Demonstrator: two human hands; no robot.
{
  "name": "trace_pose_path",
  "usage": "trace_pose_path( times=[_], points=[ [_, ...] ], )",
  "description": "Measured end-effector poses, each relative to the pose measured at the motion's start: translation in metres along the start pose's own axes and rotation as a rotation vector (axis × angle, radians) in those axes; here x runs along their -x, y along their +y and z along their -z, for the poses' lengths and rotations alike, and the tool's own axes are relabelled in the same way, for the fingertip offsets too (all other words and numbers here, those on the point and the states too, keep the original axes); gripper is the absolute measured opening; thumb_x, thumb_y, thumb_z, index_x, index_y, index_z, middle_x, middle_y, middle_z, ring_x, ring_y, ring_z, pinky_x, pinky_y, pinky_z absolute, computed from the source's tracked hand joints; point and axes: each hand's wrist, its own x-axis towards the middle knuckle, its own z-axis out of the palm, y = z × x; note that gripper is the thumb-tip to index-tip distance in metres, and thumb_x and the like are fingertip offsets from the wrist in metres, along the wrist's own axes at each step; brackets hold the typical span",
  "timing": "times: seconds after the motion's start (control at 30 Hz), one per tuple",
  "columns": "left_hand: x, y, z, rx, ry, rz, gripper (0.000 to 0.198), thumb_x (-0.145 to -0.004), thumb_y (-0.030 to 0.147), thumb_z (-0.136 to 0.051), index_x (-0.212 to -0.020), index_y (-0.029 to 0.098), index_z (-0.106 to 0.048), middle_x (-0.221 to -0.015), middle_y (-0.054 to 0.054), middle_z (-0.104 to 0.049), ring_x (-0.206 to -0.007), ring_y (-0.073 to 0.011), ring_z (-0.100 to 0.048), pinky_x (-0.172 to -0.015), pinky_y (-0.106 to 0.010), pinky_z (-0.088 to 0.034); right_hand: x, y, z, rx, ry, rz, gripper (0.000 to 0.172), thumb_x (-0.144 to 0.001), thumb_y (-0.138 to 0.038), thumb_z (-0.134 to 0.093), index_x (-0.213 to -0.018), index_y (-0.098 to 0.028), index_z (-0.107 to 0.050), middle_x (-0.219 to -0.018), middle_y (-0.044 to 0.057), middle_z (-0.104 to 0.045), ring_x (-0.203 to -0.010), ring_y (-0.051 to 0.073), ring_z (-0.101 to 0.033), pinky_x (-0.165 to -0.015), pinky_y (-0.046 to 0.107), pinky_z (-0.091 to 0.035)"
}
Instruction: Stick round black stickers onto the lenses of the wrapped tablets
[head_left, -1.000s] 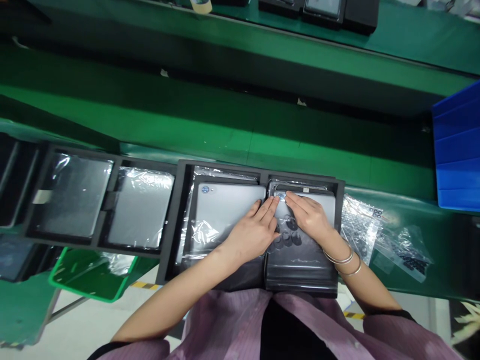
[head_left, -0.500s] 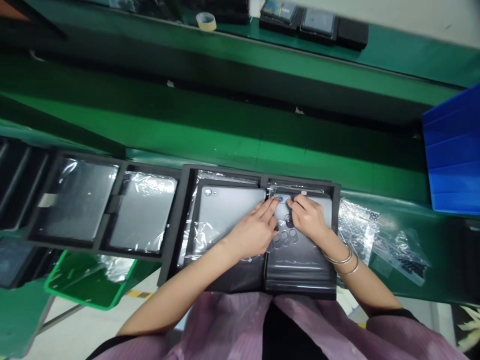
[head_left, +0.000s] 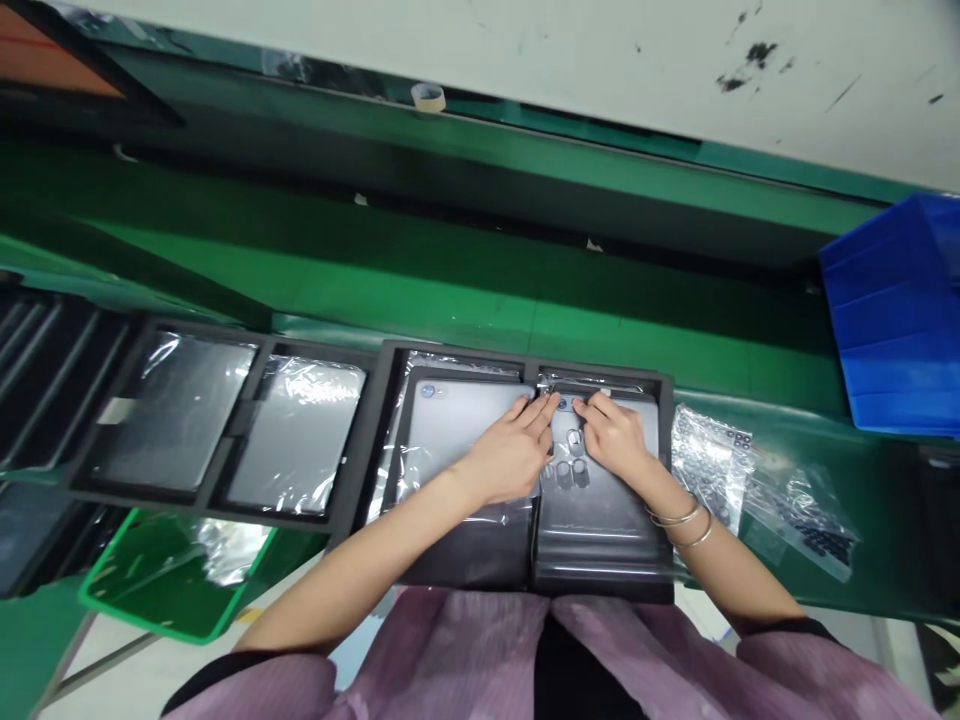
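Observation:
Two grey tablets lie back side up in a black foam tray: a left tablet [head_left: 457, 420] and a right tablet [head_left: 600, 500]. My left hand [head_left: 514, 455] reaches over the left tablet, its fingers stretched out and touching the upper left corner of the right one, beside the camera lens [head_left: 562, 404]. On the lens's other side, my right hand [head_left: 616, 438] has its fingers curled and fingertips pressed together; anything between them is too small to make out. Small oval rings [head_left: 575, 440] rest on the right tablet's back below the lens. A dark bit under my left fingers is mostly hidden.
Left of the tray, another foam tray [head_left: 210, 500] holds film-wrapped tablets. A green bin [head_left: 161, 625] with clear plastic stands below it. Plastic bags of small parts [head_left: 709, 460] lie right. A blue bin [head_left: 892, 320] stands far right; a tape roll [head_left: 428, 97] sits on the shelf.
The camera view has tilted, so the far shelf's contents are now mostly covered by a white panel. Both hands stay by the lens, with only slight finger movement.

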Motion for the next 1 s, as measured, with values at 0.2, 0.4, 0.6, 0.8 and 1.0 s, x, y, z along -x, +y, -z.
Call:
trace_pose_path(
  times=[0.2, 0.4, 0.6, 0.8, 1.0],
  points=[
    [-0.001, -0.001, -0.001, 0.067, -0.017, 0.051, 0.035, -0.087, 0.024, -0.047, -0.108, -0.001, -0.061, -0.142, -0.027, -0.037, -0.133, -0.0341, -0.035, -0.108, -0.048, -0.028, -0.003, 0.005, 0.004, -0.147, -0.127, -0.135, 0.036, -0.081, -0.01, -0.039, -0.097, -0.016, -0.07, -0.075, 0.005, -0.062, -0.061, 0.013, -0.055, -0.052, 0.022, -0.037],
    [0.021, 0.0, 0.018, 0.592, 0.154, 0.14, 0.021, -0.089, 0.02, -0.045, -0.093, 0.013, -0.064, -0.13, -0.013, -0.057, -0.124, -0.0209, -0.048, -0.103, -0.035, -0.037, -0.012, -0.001, 0.055, -0.773, -0.241, -0.319, 0.033, -0.086, -0.023, -0.045, -0.117, -0.019, -0.055, -0.093, 0.005, -0.069, -0.057, 0.012, -0.054, -0.058, 0.025, -0.044],
    [0.073, 0.031, 0.025, 1.269, 0.28, 0.357, 0.021, -0.088, 0.03, -0.049, -0.089, 0.014, -0.064, -0.085, -0.005, -0.07, -0.078, -0.0165, -0.064, -0.074, -0.03, -0.05, 0.0, -0.06, 0.097, -0.839, -0.113, -0.346, 0.015, -0.083, -0.029, -0.06, -0.093, -0.022, -0.052, -0.069, -0.003, -0.065, -0.049, 0.009, -0.046, -0.05, 0.022, -0.04],
    [0.105, 0.047, 0.021, 1.501, 0.389, 0.346, 0.019, -0.082, 0.028, -0.059, -0.094, 0.015, -0.066, -0.091, -0.006, -0.07, -0.084, -0.0174, -0.063, -0.077, -0.029, -0.049, -0.006, -0.103, 0.093, -0.758, -0.129, -0.06, 0.011, -0.088, -0.022, -0.055, -0.087, -0.021, -0.065, -0.077, 0.002, -0.067, -0.065, 0.012, -0.06, -0.058, 0.022, -0.047],
    [0.124, 0.042, 0.017, 1.51, 0.441, 0.45, 0.021, -0.081, 0.03, -0.061, -0.075, 0.012, -0.069, -0.072, -0.003, -0.069, -0.069, -0.0149, -0.061, -0.068, -0.025, -0.047, -0.011, -0.125, 0.082, -0.475, 0.028, 0.19, 0.018, -0.087, -0.017, -0.057, -0.101, -0.021, -0.068, -0.098, 0.008, -0.068, -0.065, 0.012, -0.062, -0.059, 0.025, -0.05]
  ],
)
